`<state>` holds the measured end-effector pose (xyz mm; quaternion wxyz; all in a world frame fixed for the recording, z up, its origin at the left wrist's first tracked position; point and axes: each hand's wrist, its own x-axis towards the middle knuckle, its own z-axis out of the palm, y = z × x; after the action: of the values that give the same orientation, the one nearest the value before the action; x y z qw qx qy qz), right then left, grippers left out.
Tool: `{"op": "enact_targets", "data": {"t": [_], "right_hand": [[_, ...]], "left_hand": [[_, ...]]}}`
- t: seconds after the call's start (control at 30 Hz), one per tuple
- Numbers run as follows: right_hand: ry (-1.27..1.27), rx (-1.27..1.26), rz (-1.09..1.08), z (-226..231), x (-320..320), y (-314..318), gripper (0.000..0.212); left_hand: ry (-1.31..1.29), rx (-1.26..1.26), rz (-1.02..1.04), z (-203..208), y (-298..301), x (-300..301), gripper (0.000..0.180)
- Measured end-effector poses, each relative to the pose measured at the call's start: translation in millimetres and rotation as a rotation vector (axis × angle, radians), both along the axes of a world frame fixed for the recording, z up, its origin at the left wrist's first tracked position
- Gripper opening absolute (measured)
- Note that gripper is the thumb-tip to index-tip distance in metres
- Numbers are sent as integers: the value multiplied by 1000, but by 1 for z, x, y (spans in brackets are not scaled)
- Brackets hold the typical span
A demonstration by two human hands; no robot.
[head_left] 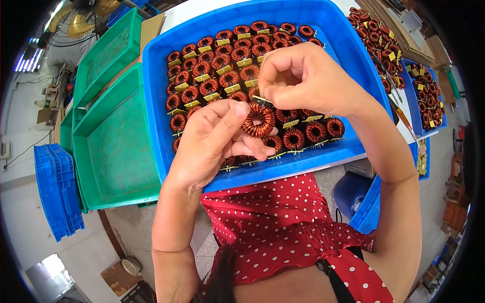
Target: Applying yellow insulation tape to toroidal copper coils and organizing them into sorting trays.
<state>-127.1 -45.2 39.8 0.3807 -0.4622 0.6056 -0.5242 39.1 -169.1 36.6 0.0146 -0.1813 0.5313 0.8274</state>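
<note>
Worn on the person's head, the fisheye camera looks steeply down from close above the left hand (209, 134), right hand (316, 81) and blue tray (303, 160).

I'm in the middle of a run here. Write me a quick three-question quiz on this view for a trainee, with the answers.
1. Fill in: The raised copper-wound toroidal coil is held by the person's ____ hand.
2. Multiple choice: Where are the green trays relative to the large blue tub? (a) to its left; (b) to its right; (c) inside it.
3. True or false: The large blue tub contains only one coil.

Key: 1. left hand; the right hand is close to the coil's upper edge. 2. a. 3. False; it contains many coils.
</note>
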Motion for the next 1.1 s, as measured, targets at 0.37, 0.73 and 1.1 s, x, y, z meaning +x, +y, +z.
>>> {"op": "enact_targets", "data": {"t": [0.37, 0.73, 1.1], "right_hand": [[-128, -100, -74, 5, 6, -2, 30], [-123, -134, -385, 9, -5, 0, 37], [721, 99, -332, -29, -95, -2, 27]], "left_hand": [[193, 93, 8, 5, 1, 3, 31], [136, 97, 73, 3, -4, 0, 30], [74, -465, 591, 5, -141, 18, 29]]}}
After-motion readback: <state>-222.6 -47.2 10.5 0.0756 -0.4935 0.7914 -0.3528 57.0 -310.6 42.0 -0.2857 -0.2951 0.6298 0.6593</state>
